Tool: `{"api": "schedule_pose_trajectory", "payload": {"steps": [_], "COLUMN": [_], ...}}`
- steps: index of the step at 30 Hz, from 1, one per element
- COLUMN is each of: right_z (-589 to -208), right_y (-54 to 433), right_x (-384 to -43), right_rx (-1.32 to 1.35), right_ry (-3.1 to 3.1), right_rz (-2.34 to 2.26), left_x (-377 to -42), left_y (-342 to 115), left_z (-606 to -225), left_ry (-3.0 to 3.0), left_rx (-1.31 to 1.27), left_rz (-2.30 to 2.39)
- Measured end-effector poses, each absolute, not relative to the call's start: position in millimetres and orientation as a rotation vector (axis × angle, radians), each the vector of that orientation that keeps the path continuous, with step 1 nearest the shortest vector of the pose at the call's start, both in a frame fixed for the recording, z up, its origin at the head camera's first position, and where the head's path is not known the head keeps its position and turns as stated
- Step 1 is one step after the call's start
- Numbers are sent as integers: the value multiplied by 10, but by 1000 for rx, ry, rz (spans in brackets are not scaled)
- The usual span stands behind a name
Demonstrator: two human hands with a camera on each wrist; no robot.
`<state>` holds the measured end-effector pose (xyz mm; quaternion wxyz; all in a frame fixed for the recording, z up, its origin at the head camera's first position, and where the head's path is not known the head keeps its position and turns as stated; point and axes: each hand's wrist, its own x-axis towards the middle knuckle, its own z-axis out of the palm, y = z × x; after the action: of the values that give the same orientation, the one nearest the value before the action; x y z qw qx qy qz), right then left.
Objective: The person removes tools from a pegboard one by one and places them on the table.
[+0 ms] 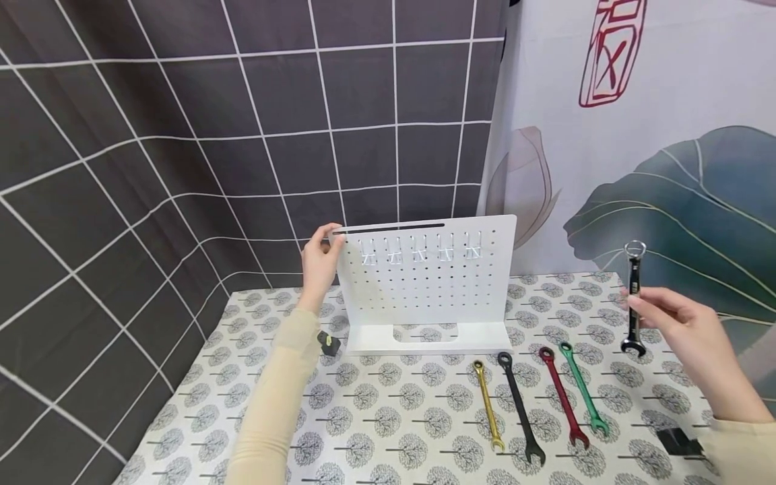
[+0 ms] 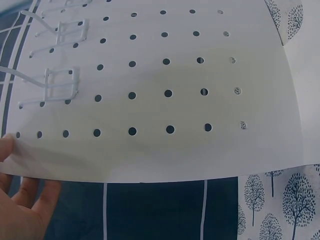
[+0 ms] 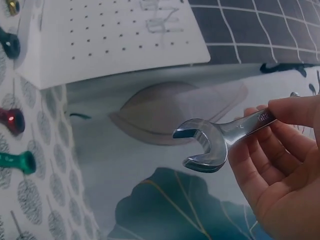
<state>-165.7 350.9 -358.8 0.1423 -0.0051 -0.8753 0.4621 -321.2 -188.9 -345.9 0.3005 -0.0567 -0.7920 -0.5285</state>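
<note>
A white pegboard stand (image 1: 424, 289) stands upright on the table, with several clear hooks (image 1: 419, 249) in a row near its top. My left hand (image 1: 320, 259) grips the board's upper left corner, thumb on the front face and fingers behind the edge, as the left wrist view shows. Over the right side of the table, my right hand (image 1: 685, 330) pinches a silver combination wrench (image 1: 634, 300) by its shaft, ring end up and open end down. In the right wrist view the wrench's open jaw (image 3: 207, 145) points away from the fingers.
Four wrenches lie right of centre: gold (image 1: 488, 407), black (image 1: 520, 407), red (image 1: 564, 397) and green (image 1: 584, 389). Small black objects sit left of the board (image 1: 329, 343) and near the right sleeve (image 1: 679, 442). Curtains hang behind the table.
</note>
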Motion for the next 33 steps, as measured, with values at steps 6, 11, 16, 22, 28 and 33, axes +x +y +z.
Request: {"api": "schedule_pose_trajectory", "payload": {"steps": [6, 11, 16, 22, 28, 33], "right_z": [-3796, -3956, -4097, -4225, -4318, -4388], "right_y": [3638, 3730, 3790, 3840, 3863, 3883], "right_x": [-1652, -1641, -1613, -1579, -1563, -1573], "right_rx": [-34, -49, -71, -109, -163, -195], "right_ry": [-2646, -2709, -2771, -2813, -2870, -2852], "right_rz": [1285, 1291, 1277, 1282, 1284, 1289], "left_x": [-3211, -3213, -3217, -3213, -3241, -3236], "left_y": [-1904, -1905, -1897, -1884, -1893, -1890], "left_z": [-3469, -3479, -3490, -3489, -3493, -3477], "left_ry": [-2104, -2104, -2113, -2107, -2109, -2106], "left_rx": [-155, -158, -147, -167, -141, -147], "left_rz": [-1407, -1407, -1389, -1390, -1376, -1379]}}
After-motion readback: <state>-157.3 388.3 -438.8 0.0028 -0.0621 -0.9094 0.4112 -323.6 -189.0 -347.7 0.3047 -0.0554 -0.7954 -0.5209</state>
